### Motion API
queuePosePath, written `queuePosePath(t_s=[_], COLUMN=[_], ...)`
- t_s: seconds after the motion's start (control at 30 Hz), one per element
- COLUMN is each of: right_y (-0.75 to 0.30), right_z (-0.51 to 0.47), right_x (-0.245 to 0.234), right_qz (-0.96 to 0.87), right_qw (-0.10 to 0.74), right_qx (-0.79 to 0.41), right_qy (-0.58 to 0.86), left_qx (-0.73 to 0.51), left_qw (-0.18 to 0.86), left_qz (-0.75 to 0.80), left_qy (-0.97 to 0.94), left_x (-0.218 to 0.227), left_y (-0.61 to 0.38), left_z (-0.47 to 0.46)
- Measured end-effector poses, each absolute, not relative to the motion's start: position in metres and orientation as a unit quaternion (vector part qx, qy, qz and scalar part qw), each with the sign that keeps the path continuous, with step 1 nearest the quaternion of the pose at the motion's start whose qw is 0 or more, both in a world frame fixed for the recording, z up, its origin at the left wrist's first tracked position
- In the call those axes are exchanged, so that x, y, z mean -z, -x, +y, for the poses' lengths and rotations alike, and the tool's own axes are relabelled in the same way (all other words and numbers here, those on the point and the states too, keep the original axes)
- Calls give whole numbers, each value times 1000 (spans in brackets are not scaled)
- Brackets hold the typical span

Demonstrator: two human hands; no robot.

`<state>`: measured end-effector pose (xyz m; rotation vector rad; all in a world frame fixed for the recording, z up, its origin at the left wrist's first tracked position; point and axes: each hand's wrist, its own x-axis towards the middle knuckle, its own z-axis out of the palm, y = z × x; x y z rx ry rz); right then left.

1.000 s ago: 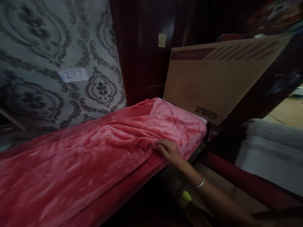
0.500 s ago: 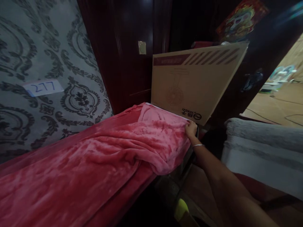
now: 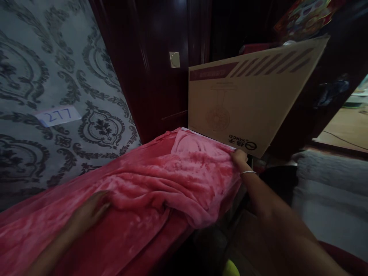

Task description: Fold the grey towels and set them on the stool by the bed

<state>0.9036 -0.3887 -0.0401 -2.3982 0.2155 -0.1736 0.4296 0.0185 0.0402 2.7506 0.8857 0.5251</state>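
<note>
Patterned grey wallpaper (image 3: 103, 126) meets a dark red wooden panel (image 3: 149, 88) behind a long, cloth-covered surface, with a paper label (image 3: 59, 116) reading 277 fixed to the wall. Over that surface lies the pink plush blanket (image 3: 184, 172), running from the lower left to the far end, its near side bunched into folds and drooping over the edge, apparently because the cloth there is slack. A cardboard box (image 3: 244, 99), its printing upside down, stands tilted just behind the far end, likely propped by the dark furniture around it. At the corner nearest that box, the right hand (image 3: 239, 156), with a bracelet (image 3: 248, 172) at its wrist, bends its fingers over the blanket's edge, probably to control that corner; whether they are clamped on it I cannot tell. The left hand (image 3: 99, 206) is at the blanket's middle beside the folds, thumb and fingers apart, perhaps placed there to steady the loose cloth. Grey fabric (image 3: 330, 184) lies well apart at the right, beyond the forearm.
</note>
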Motion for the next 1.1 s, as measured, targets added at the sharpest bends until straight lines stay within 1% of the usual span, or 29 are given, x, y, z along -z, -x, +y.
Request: queuePosePath(t_s=[0.1,0.27,0.37,0.47,0.63,0.7,0.77,0.87,0.97,1.03,1.1], right_y=[-903,-890,-885,-886,-891,-891,-890,-886,-876,-862,-840], right_z=[-386,-381,-379,-376,-368,-366,-364,-358,-341,-319,-289], right_x=[34,24,17,7,-15,-29,-49,-88,-137,-170,-199], right_qz=[70,63,63,61,37,19,-6,-54,-157,-247,-333], right_qw=[353,378,417,463,540,567,590,621,686,713,707], right_qx=[74,116,140,161,183,191,200,213,230,237,237], right_qy=[930,916,896,869,821,801,782,752,673,612,577], left_qx=[-144,-99,-64,-50,-79,-103,-153,-252,-339,-368,-357], left_qw=[111,65,59,57,58,62,72,106,131,126,120], left_qz=[206,151,160,186,210,213,219,233,276,337,393], left_qy=[-962,-981,-983,-980,-973,-970,-961,-933,-890,-857,-839], left_x=[-40,-43,-38,-31,-37,-51,-70,-106,-139,-153,-156], left_y=[-501,-624,-658,-666,-649,-633,-610,-558,-489,-442,-397], left_z=[14,-12,-19,-18,-14,-11,-5,9,23,32,44])
